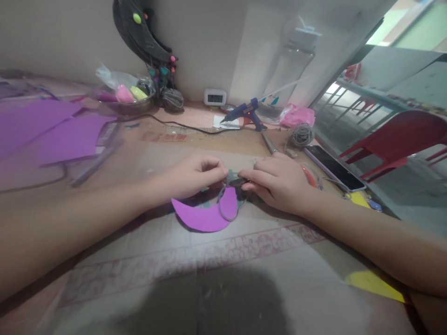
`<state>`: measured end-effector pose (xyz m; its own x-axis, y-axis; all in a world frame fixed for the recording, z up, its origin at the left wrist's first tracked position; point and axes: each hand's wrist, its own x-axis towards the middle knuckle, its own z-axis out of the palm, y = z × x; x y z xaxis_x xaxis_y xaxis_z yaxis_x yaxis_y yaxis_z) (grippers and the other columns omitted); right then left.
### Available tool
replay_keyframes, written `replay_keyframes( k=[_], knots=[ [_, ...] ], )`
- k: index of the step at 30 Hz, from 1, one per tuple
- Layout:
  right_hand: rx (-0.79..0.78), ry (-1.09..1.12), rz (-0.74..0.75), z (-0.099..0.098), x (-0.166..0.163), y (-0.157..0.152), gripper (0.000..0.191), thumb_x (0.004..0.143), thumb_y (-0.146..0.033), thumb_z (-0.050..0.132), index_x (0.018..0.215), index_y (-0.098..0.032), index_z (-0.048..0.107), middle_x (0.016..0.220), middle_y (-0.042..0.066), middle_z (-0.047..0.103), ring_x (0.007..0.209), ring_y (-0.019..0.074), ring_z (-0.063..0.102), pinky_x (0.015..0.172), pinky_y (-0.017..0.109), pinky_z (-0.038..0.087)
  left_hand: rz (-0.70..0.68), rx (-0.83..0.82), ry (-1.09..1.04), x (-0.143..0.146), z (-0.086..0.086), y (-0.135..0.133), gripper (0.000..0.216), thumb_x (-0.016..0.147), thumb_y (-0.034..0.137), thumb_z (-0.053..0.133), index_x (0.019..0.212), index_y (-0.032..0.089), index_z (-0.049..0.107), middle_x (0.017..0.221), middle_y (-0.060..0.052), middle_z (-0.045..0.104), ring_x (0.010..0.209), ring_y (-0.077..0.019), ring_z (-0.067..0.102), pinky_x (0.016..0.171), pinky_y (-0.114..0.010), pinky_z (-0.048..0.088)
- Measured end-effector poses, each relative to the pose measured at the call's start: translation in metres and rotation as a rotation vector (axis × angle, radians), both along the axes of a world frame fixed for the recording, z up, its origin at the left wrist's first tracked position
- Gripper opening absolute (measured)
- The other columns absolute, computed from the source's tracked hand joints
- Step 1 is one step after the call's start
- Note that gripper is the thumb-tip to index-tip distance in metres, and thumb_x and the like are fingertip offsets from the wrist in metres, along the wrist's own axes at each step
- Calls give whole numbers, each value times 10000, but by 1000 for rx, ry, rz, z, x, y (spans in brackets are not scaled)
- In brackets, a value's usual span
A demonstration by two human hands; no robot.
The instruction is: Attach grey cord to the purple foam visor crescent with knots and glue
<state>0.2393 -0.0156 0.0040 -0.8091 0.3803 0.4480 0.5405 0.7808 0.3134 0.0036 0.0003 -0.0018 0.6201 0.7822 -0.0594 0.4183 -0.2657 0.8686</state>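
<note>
A purple crescent-shaped foam piece [204, 216] lies on the cardboard-covered table [223, 260] in front of me. A loop of grey yarn [226, 211] runs around its right tip. My left hand [195, 174] is closed, its fingertips pinching the yarn at the tip of the crescent. My right hand [277, 179] is also closed, pinching the same grey yarn from the right, fingertips almost touching the left hand's. What lies under the fingers is hidden.
A blue glue gun [246, 111] stands at the back with its cord. A ball of grey yarn [300, 135], a phone [333, 167], scissors [270, 142], purple foam sheets [52, 132], a bowl of bits [125, 100], a clear bottle [296, 60] and a black crescent [139, 32] surround me.
</note>
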Motion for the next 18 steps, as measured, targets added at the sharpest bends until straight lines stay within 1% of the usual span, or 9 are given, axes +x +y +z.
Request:
replay_keyframes(
  k=[6, 11, 18],
  knots=[
    [152, -121, 14, 5, 1, -3, 275, 947, -400, 495, 935, -189, 672, 636, -4, 547, 621, 142, 429, 611, 312, 229, -10, -3, -18, 0, -3, 0, 262, 891, 361, 455, 731, 186, 567, 666, 6, 588, 560, -104, 528, 505, -210, 379],
    [245, -160, 51, 6, 3, -4, 245, 938, -393, 521, 973, -185, 645, 647, -13, 542, 624, 143, 398, 606, 318, 221, -7, -6, 1, 1, -2, -1, 267, 893, 359, 444, 730, 182, 560, 659, -1, 574, 571, -110, 526, 509, -216, 376],
    [280, -180, 58, 8, 1, -7, 220, 941, -357, 522, 992, -179, 640, 649, -15, 556, 613, 138, 392, 597, 320, 224, -11, 4, 7, 1, 0, -1, 255, 894, 345, 447, 732, 184, 562, 665, -5, 574, 584, -115, 519, 500, -216, 363]
  ],
)
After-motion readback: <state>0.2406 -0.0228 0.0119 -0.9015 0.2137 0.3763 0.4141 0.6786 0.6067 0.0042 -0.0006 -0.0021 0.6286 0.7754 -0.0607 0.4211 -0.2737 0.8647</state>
